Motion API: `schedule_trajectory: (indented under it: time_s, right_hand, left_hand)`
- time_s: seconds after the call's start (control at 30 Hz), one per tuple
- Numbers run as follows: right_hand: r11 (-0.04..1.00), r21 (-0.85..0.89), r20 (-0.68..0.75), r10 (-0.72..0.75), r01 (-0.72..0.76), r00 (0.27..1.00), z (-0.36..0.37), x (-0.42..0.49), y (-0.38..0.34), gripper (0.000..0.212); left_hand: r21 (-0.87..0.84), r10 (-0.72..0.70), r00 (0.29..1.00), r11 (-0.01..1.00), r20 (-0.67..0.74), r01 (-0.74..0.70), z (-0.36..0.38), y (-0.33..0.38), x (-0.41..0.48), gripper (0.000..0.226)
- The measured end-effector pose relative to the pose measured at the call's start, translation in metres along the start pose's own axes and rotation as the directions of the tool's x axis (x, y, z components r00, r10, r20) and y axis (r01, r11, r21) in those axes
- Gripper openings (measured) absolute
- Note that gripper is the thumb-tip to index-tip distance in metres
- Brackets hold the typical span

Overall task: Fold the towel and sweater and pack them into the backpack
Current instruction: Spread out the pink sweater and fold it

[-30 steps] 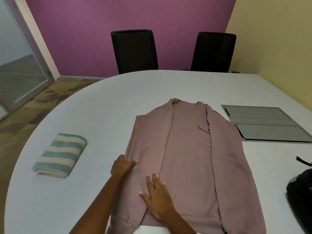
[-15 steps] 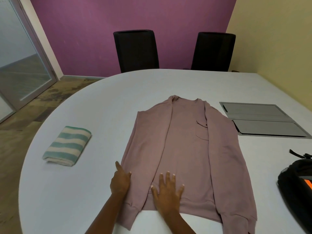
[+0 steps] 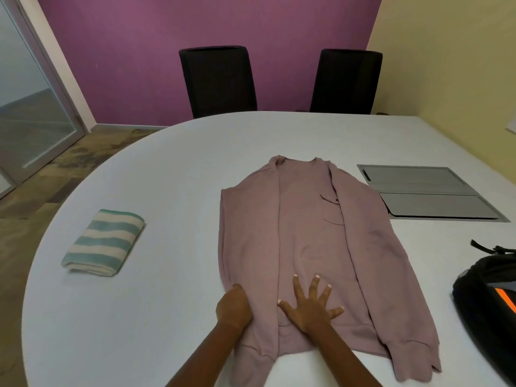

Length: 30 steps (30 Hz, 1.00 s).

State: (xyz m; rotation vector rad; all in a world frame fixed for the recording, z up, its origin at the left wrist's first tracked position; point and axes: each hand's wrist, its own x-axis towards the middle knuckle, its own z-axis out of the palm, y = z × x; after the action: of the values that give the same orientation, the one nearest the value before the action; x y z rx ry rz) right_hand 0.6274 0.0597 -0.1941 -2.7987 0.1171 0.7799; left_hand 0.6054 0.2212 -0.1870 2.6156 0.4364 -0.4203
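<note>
Sweater: soft mauve knit.
Towel: folded, teal-cream stripes.
Right hand: I see fingers splayed flat on sweater.
Left hand: fingers hidden; grip unclear.

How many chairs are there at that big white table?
2. The left chair stands behind the table's far edge, about mid-width. The right chair stands beside it, further right. Others may be out of view on the near side.
</note>
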Motion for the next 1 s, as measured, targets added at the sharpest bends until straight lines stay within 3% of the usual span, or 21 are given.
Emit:
schedule_trajectory:
  time_s: [0.23,0.37,0.47,0.5,0.57,0.63,0.67,1.0]
  right_hand:
    - [0.994,-0.089,0.05,-0.061,0.065,0.997,-0.036,0.025,0.039,0.081]
    - [0.996,-0.088,0.092,-0.004,0.012,0.996,-0.061,0.037,0.054,0.075]
    - [0.998,-0.01,-0.094,0.053,-0.054,0.994,-0.071,0.039,0.041,0.05]
    - [0.998,0.023,-0.197,0.067,-0.063,0.978,-0.07,0.04,0.032,0.044]
    - [0.998,0.046,-0.335,0.065,-0.052,0.94,-0.064,0.043,0.013,0.044]
    - [0.997,0.051,-0.345,0.064,-0.049,0.937,-0.056,0.05,-0.006,0.054]
    - [0.997,0.054,-0.324,0.073,-0.059,0.943,-0.054,0.054,-0.015,0.059]
    - [0.974,0.085,-0.351,0.227,-0.21,0.909,-0.061,0.11,-0.049,0.082]
  left_hand:
    - [0.168,0.106,0.984,0.977,0.146,-0.13,0.008,0.037,-0.002,0.034]
    - [0.115,0.205,0.912,0.959,0.355,-0.26,-0.005,0.059,0.001,0.037]
    - [0.034,0.181,0.823,0.971,0.538,-0.236,-0.026,0.064,0.022,0.037]
    - [0.031,0.19,0.832,0.97,0.521,-0.24,-0.034,0.064,0.03,0.037]
    - [0.079,0.261,0.917,0.952,0.301,-0.296,-0.048,0.062,0.051,0.033]
    - [0.156,0.323,0.946,0.933,0.041,-0.325,-0.057,0.057,0.073,0.033]
    - [0.183,0.341,0.94,0.925,-0.014,-0.333,-0.06,0.055,0.083,0.035]
    - [0.435,0.44,0.898,0.806,0.015,-0.402,-0.067,0.054,0.184,0.062]
